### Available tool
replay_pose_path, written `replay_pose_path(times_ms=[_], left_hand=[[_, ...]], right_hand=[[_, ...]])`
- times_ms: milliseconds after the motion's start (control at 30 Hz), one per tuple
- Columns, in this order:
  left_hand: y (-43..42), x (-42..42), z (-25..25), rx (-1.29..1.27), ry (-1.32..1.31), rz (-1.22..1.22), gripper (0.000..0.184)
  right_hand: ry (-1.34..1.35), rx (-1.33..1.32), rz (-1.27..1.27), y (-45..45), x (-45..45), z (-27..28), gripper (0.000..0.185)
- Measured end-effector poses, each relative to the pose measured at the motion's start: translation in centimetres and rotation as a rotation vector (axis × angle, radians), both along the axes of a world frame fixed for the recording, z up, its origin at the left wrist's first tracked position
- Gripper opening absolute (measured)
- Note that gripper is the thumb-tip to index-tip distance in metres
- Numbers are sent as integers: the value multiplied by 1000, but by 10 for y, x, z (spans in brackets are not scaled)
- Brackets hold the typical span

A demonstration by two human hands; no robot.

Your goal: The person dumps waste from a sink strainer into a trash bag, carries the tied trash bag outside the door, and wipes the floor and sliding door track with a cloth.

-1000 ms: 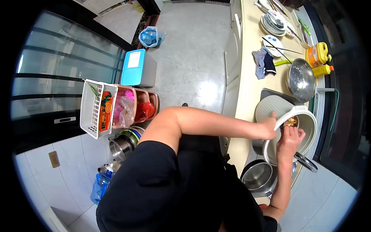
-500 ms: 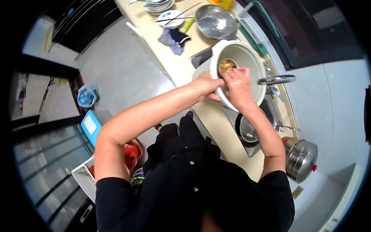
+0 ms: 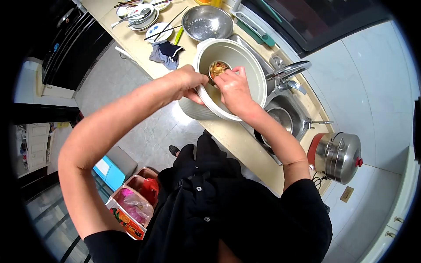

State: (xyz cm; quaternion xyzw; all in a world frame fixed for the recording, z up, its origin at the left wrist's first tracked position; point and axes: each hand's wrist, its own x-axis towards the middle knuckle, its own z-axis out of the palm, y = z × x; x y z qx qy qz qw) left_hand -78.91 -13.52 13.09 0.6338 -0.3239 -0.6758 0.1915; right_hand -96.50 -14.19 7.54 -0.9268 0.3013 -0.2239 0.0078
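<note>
A deep off-white bucket (image 3: 247, 59) is tilted over the counter edge beside the sink, its mouth facing me. My left hand (image 3: 191, 84) is closed round its near-left rim, thumb over the edge. Inside sits a small round metal-rimmed cup (image 3: 209, 72) holding wet food scraps (image 3: 218, 68). My right hand (image 3: 234, 89) reaches into the bucket, its fingers bent together at the cup's near edge. Whether they pinch the cup's rim or the scraps is hidden.
A steel faucet (image 3: 289, 69) juts over the sink (image 3: 300, 118), close to the bucket's right side. Beyond the bucket are a metal bowl (image 3: 207, 22), dark cloths (image 3: 166, 53), and stacked plates (image 3: 143, 19). A steel steamer (image 3: 342, 158) stands right. Bins (image 3: 131, 206) are on the floor.
The view has swung, shifting the scene left. The bucket has moved left, away from under the faucet tip. Both hands keep their places on and in it.
</note>
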Motion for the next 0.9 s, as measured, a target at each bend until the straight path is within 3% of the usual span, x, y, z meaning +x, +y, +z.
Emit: replay_pose_path(times_ms=[167, 267, 467, 633, 900], left_hand=[[-5, 25, 23, -46, -47, -110, 36], [24, 60, 32, -57, -141, 10, 36], [122, 139, 17, -88, 22, 330, 37], [225, 190, -33, -83, 141, 778, 41], [348, 276, -145, -40, 304, 1218, 45]], right_hand=[[-75, 11, 29, 2, 20, 5, 16], [-159, 17, 82, 8, 48, 11, 12], [-161, 37, 350, 17, 114, 10, 16], [-75, 30, 678, 60, 205, -2, 19], [-29, -13, 1017, 132, 372, -70, 11]])
